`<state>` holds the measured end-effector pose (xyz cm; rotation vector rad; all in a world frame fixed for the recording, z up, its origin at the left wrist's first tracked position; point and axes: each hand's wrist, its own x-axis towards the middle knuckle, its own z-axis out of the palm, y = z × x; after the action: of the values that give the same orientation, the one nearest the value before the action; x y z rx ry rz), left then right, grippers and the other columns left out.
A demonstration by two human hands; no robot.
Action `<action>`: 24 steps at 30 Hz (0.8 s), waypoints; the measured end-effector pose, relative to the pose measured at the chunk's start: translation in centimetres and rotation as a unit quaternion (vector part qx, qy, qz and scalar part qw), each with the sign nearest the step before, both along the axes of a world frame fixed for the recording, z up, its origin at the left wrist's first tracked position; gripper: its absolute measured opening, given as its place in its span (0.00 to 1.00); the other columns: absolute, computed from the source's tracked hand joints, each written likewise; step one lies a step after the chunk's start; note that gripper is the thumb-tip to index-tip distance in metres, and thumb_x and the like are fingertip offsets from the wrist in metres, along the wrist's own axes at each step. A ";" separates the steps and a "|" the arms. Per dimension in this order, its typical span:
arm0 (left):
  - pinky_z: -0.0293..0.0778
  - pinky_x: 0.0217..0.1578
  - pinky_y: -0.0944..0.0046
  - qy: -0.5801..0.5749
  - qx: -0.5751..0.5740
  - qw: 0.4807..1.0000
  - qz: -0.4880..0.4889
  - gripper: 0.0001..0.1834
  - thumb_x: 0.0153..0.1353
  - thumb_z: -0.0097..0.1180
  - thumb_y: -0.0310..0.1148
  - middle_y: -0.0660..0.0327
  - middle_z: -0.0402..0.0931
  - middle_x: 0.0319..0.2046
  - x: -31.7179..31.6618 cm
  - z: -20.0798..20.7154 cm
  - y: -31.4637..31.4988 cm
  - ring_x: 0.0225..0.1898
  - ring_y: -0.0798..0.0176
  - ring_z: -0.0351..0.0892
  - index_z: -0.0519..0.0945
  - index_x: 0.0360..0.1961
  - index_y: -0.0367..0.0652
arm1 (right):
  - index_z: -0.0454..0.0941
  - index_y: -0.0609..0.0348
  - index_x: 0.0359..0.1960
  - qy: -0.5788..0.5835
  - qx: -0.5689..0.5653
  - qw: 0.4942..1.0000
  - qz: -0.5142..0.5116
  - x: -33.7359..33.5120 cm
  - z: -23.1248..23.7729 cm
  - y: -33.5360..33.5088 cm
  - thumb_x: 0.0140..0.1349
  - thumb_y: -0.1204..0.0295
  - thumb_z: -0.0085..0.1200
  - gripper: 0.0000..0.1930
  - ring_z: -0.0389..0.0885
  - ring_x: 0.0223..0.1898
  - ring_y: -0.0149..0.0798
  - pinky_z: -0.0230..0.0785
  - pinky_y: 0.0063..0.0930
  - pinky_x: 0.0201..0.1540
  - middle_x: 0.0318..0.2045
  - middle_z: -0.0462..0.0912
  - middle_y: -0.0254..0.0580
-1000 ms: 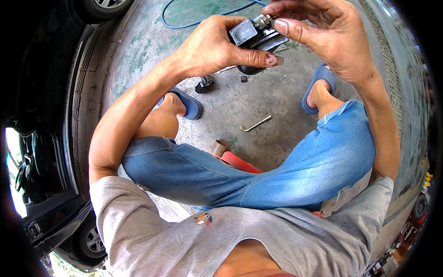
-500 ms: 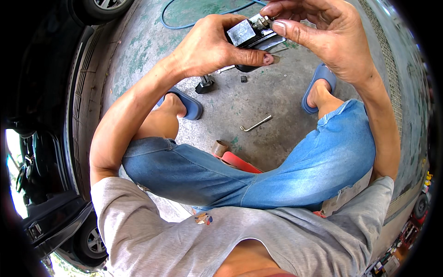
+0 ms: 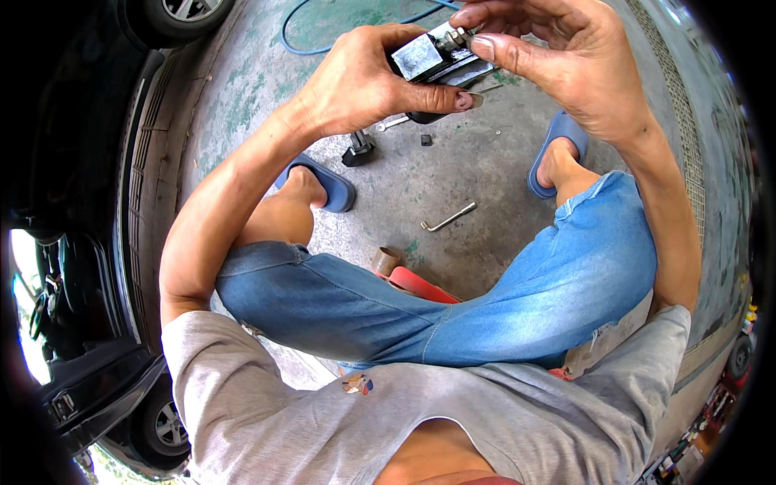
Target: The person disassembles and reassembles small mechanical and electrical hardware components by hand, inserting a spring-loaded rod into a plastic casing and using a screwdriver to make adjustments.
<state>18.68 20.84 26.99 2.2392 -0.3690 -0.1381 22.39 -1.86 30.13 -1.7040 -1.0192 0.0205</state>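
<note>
My left hand (image 3: 360,81) is closed around a block-like metal part (image 3: 418,58) with a pale silver end face and black sides. The thumb lies along its near side. A threaded bolt with nuts (image 3: 455,39) sits on the part's upper right. My right hand (image 3: 566,69) pinches that bolt's outer end between thumb and index finger, its other fingers curled loosely behind. Partly hidden under my left hand is a dark rounded piece (image 3: 423,117); I cannot tell if it belongs to the part.
On the concrete floor lie an L-shaped socket wrench (image 3: 449,217), a black plastic piece (image 3: 358,150), a small black cap (image 3: 426,140) and a partly covered spanner (image 3: 393,124). A blue hose (image 3: 299,50) curves beyond. A black car (image 3: 73,162) stands at left. Something red (image 3: 420,284) shows between my legs.
Both hands and the metal part have shifted very slightly left. The grip of each hand looks the same.
</note>
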 end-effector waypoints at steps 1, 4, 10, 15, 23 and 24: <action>0.74 0.52 0.62 -0.003 0.007 1.000 0.003 0.38 0.44 0.81 0.50 0.55 0.86 0.40 -0.1 0.1 0.0 0.44 0.61 0.84 0.83 0.51 0.36 | 0.80 0.66 0.55 -0.007 -0.008 1.000 -0.013 0.0 0.0 0.0 0.58 0.84 0.64 0.21 0.84 0.45 0.31 0.79 0.23 0.48 0.43 0.87 0.43; 0.74 0.53 0.61 -0.007 0.013 1.000 0.005 0.40 0.43 0.81 0.52 0.53 0.86 0.41 -0.1 0.1 0.0 0.45 0.60 0.84 0.83 0.52 0.35 | 0.80 0.66 0.55 0.010 0.013 1.000 0.014 1.0 -0.8 -0.2 0.58 0.84 0.64 0.21 0.85 0.45 0.31 0.79 0.23 0.48 0.43 0.87 0.43; 0.74 0.54 0.60 -0.010 0.017 1.000 0.000 0.43 0.42 0.81 0.53 0.51 0.86 0.42 -0.1 0.2 0.1 0.46 0.57 0.84 0.82 0.53 0.34 | 0.80 0.66 0.54 -0.021 0.001 1.000 -0.009 0.0 -0.2 0.2 0.58 0.85 0.64 0.21 0.85 0.45 0.31 0.79 0.24 0.49 0.42 0.87 0.44; 0.74 0.55 0.59 -0.014 0.025 1.000 0.000 0.44 0.41 0.81 0.54 0.50 0.86 0.42 -0.1 0.4 0.0 0.46 0.56 0.84 0.82 0.54 0.34 | 0.80 0.66 0.54 -0.008 0.006 1.000 0.000 -0.2 0.0 0.1 0.57 0.86 0.64 0.21 0.85 0.45 0.31 0.78 0.23 0.49 0.42 0.87 0.43; 0.74 0.56 0.56 -0.050 0.043 0.998 -0.008 0.45 0.42 0.81 0.55 0.49 0.85 0.45 0.0 -0.2 0.1 0.49 0.54 0.83 0.81 0.55 0.33 | 0.80 0.66 0.54 -0.035 -0.012 0.999 -0.030 -0.3 -0.2 0.4 0.57 0.86 0.63 0.21 0.85 0.44 0.30 0.78 0.23 0.49 0.41 0.87 0.43; 0.74 0.56 0.56 -0.050 0.043 0.998 -0.008 0.45 0.42 0.81 0.55 0.49 0.85 0.45 0.0 -0.3 0.1 0.49 0.54 0.83 0.81 0.55 0.33 | 0.81 0.66 0.54 -0.019 0.013 1.000 0.002 0.5 -0.6 0.5 0.57 0.86 0.64 0.21 0.85 0.44 0.30 0.79 0.23 0.48 0.40 0.87 0.43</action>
<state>18.68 20.97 26.73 2.3340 -0.4424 -0.0509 22.85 -1.32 29.53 -1.6839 -1.0462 -0.0238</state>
